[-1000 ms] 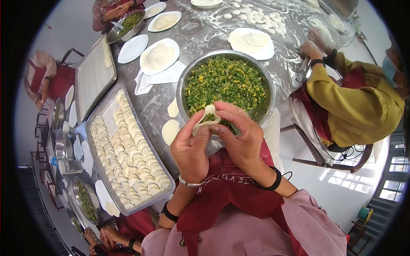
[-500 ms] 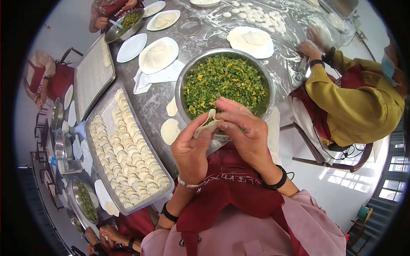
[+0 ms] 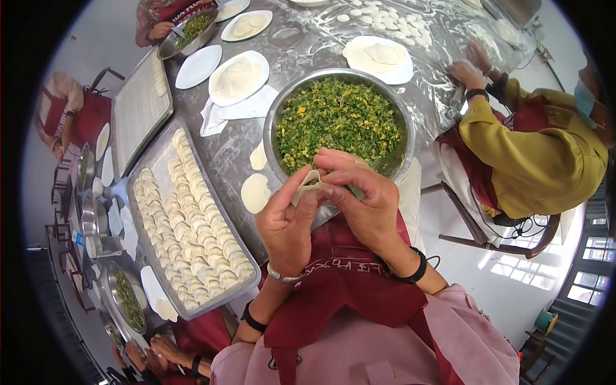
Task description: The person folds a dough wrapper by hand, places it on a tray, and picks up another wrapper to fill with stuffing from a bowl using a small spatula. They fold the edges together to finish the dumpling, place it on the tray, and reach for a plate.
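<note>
Between both hands I hold a half-folded dumpling [image 3: 310, 184], its pale wrapper curled up around a bit of green filling. My left hand [image 3: 285, 221] pinches the wrapper's left side between thumb and fingers. On the other edge, my right hand [image 3: 362, 199] presses with thumb and fingertips. Both hands are over the near rim of a steel bowl [image 3: 404, 163], which holds chopped green and yellow filling [image 3: 337, 125]. Left of the bowl, two round wrappers lie on the table, the nearer wrapper [image 3: 255, 193] close to my left hand.
A metal tray [image 3: 251, 282] with rows of finished dumplings [image 3: 192, 231] stands to the left. Beyond it is a perforated tray [image 3: 138, 106]. Plates of wrappers [image 3: 239, 78] and dough pieces [image 3: 398, 25] lie on the floury table. A co-worker in a yellow top [image 3: 532, 147] sits at right.
My right hand has shifted slightly left and toward my left hand, and the wrapper is drawn more closed. The fingers have come off the filling a little.
</note>
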Tool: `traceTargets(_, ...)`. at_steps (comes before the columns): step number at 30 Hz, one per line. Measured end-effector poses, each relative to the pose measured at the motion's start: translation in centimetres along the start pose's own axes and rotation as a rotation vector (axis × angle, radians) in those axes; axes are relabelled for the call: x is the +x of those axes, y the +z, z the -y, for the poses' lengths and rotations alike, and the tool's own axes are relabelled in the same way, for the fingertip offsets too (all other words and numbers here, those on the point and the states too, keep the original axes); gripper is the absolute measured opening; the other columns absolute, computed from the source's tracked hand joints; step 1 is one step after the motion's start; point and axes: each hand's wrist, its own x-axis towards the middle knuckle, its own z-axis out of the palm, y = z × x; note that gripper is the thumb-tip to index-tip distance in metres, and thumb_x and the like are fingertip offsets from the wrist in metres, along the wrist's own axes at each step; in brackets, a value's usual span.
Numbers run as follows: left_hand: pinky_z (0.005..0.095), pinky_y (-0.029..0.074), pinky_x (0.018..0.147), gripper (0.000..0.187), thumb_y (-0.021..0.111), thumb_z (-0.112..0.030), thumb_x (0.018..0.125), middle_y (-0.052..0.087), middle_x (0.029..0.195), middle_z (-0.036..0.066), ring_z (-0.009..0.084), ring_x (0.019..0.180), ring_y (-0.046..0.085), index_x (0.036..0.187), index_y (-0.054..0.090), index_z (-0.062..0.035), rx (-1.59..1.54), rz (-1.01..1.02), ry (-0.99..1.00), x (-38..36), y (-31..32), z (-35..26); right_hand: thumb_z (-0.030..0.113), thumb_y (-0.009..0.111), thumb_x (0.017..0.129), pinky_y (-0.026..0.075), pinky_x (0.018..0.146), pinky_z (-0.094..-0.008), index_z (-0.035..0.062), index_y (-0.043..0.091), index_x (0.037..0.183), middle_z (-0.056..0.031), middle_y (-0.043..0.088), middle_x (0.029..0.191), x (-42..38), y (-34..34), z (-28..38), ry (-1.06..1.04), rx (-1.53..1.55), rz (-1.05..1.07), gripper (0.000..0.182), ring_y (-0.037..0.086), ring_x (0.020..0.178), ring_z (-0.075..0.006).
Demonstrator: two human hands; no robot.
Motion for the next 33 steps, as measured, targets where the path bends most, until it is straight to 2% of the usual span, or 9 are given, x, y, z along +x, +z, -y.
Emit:
traceTargets(3, 0.034, 0.056, 0.091, 0.034, 0.056, -0.006, 0.098, 0.064, 0.116, 0.017, 0.02, 0.103, 0.065, 0.127, 0.053, 0.0103, 0.168, 0.012, -0.046, -0.2, -0.6, 0.1, 0.001, 0.071, 0.076, 0.049, 0.094, -0.0392, 0.0007, 0.069, 0.092, -0.0165, 0.069, 0.11, 0.1, 0.0, 0.3, -0.028, 0.004, -0.005, 0.016, 0.062, 0.114, -0.0336)
traceTargets(6, 0.0343, 0.056, 0.09, 0.032, 0.056, -0.006, 0.098, 0.065, 0.113, 0.016, 0.0204, 0.101, 0.066, 0.125, 0.055, 0.0106, 0.192, 0.043, -0.03, -0.1, -0.6, 0.2, 0.001, 0.07, 0.077, 0.049, 0.095, -0.0392, 0.0008, 0.069, 0.097, -0.0159, 0.069, 0.111, 0.1, -0.4, -0.6, -0.142, -0.012, 0.021, 0.02, 0.061, 0.116, -0.0341)
traceTargets(9, 0.034, 0.056, 0.09, 0.034, 0.056, -0.007, 0.098, 0.065, 0.114, 0.017, 0.0208, 0.102, 0.066, 0.126, 0.054, 0.0106, 0.143, 0.033, -0.062, -0.2, -0.8, 0.0, 0.001, 0.072, 0.076, 0.048, 0.096, -0.0392, 0.0014, 0.069, 0.104, -0.0157, 0.068, 0.116, 0.0, -1.1, -0.6, -0.141, -0.156, 0.096, 0.028, 0.059, 0.119, -0.0347)
traceTargets(12, 0.0336, 0.055, 0.091, 0.036, 0.057, -0.009, 0.098, 0.065, 0.113, 0.016, 0.021, 0.102, 0.066, 0.128, 0.052, 0.0104, 0.006, 0.056, -0.011, -0.1, 0.0, -0.4, 0.001, 0.074, 0.073, 0.047, 0.097, -0.0394, 0.0017, 0.069, 0.106, -0.0152, 0.066, 0.121, 0.3, -0.7, 0.8, 0.002, -0.07, 0.059, 0.033, 0.057, 0.122, -0.035)
traceTargets(15, 0.0336, 0.054, 0.092, 0.039, 0.056, -0.011, 0.098, 0.064, 0.115, 0.016, 0.0202, 0.104, 0.065, 0.13, 0.05, 0.01, 0.044, 0.115, -0.015, -0.1, -0.4, -0.4, 0.002, 0.075, 0.072, 0.047, 0.097, -0.0401, 0.0014, 0.07, 0.103, -0.0147, 0.066, 0.121, 0.5, -0.8, 1.1, 0.057, -0.002, 0.142, 0.031, 0.056, 0.122, -0.0352)
traceTargets(21, 0.0323, 0.054, 0.092, 0.038, 0.05, -0.01, 0.101, 0.062, 0.118, 0.016, 0.0181, 0.106, 0.062, 0.133, 0.049, 0.0097, 0.171, 0.153, -0.077, -0.1, -0.6, -1.5, -0.001, 0.073, 0.072, 0.049, 0.095, -0.0417, 0.0008, 0.069, 0.095, -0.0142, 0.068, 0.116, 0.4, -0.9, 0.1, -0.16, -0.145, 0.177, 0.024, 0.058, 0.119, -0.0352)
traceTargets(27, 0.0309, 0.052, 0.093, 0.038, 0.048, -0.007, 0.099, 0.062, 0.119, 0.016, 0.0189, 0.105, 0.063, 0.134, 0.048, 0.0093, 0.474, 0.383, -0.062, 1.0, -2.3, -2.3, -0.004, 0.073, 0.068, 0.051, 0.092, -0.0429, 0.0004, 0.068, 0.095, -0.0157, 0.068, 0.114, 0.5, -1.3, 0.4, -0.258, -0.223, 0.199, 0.027, 0.06, 0.115, -0.0372)
traceTargets(30, 0.031, 0.051, 0.093, 0.042, 0.047, -0.004, 0.098, 0.06, 0.124, 0.017, 0.0191, 0.111, 0.061, 0.138, 0.044, 0.0084, 0.431, 0.365, -0.164, 1.2, -2.4, -2.4, -0.005, 0.073, 0.067, 0.05, 0.093, -0.0425, 0.0008, 0.069, 0.099, -0.0163, 0.067, 0.115, 0.5, -1.2, 0.7, -0.194, -0.249, 0.179, 0.032, 0.058, 0.118, -0.0375)
traceTargets(33, 0.0307, 0.05, 0.094, 0.049, 0.049, -0.001, 0.096, 0.058, 0.127, 0.017, 0.0184, 0.116, 0.057, 0.142, 0.038, 0.0072, 0.335, 0.311, -0.087, 1.2, -1.4, -2.6, -0.004, 0.073, 0.067, 0.049, 0.096, -0.0416, 0.0011, 0.069, 0.101, -0.0171, 0.066, 0.117, 0.8, -1.1, 1.6, -0.185, -0.198, 0.188, 0.035, 0.056, 0.12, -0.0379)
